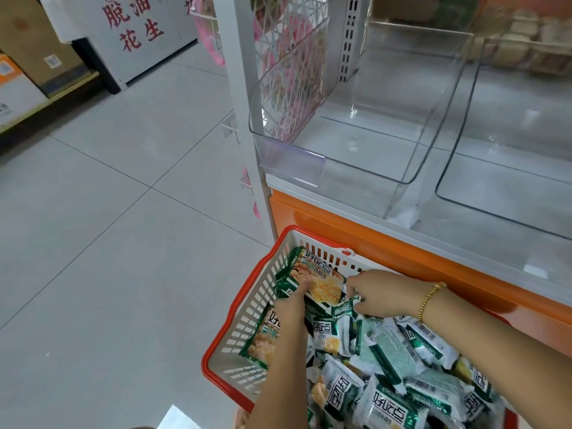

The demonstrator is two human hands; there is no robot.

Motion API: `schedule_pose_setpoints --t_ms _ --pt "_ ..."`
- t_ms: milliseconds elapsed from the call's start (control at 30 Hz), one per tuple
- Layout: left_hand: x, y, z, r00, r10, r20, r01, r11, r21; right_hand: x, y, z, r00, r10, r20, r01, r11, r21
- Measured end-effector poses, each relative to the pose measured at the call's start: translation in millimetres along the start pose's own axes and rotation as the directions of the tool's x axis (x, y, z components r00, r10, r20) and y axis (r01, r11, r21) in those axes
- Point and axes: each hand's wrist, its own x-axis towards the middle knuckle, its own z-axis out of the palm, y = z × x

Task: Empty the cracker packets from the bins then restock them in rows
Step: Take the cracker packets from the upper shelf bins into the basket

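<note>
Both bins (387, 125) stand empty, so restocking begins. In the basket (247, 320), the left hand (291, 305) fingers grip packets (325, 286) and the right hand (380, 292) pinches another. Next, lift them up, squared for a row.

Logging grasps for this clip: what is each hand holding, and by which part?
Left hand grips the near edge of a large green packet in the basket; right hand pinches the end of a small packet beside it.

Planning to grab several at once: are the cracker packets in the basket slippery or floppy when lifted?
Probably slippery: the cracker packets look glossy and lie heaped askew in the basket. Likely fairly stiff: each keeps a flat pillow shape.
</note>
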Motion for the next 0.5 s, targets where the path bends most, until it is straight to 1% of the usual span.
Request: schedule_pose_setpoints --t_ms 67,167,233,300,400,467,500 --pt "-10.4 1.2 2.3 0.997 0.075 -0.035 -0.075 0.997 0.010 -4.2 -1.3 -0.8 1.000 -0.008 -0.005 0.008 1.000 -0.001" --pt "-27.4 4.4 0.6 0.979 0.198 -0.049 -0.194 0.978 0.073 -11.1 -2.3 -2.2 0.999 -0.009 -0.038 0.009 1.000 0.013" --pt "-43.6 9.4 -4.7 0.959 0.280 -0.035 -0.273 0.954 0.125 -17.2 -3.7 -5.0 0.995 -0.013 -0.102 0.017 0.999 0.041" --pt "-57.9 13.4 -12.6 0.941 0.336 -0.031 -0.329 0.934 0.138 -23.6 -6.2 -9.6 0.977 -0.027 -0.210 0.053 0.992 0.118" --pt "-76.8 23.8 -28.6 0.927 0.370 -0.066 -0.361 0.926 0.111 -33.6 -8.9 -15.8 0.928 -0.062 -0.368 0.151 0.964 0.219" --pt "-91.6 37.0 -42.4 0.930 0.364 -0.056 -0.357 0.928 0.104 -40.2 -9.5 -20.9 0.910 -0.069 -0.408 0.199 0.937 0.288" --pt "-96.5 44.0 -49.7 0.933 0.359 -0.027 -0.354 0.929 0.111 -42.9 -9.6 -23.6 0.911 -0.065 -0.408 0.225 0.905 0.360"
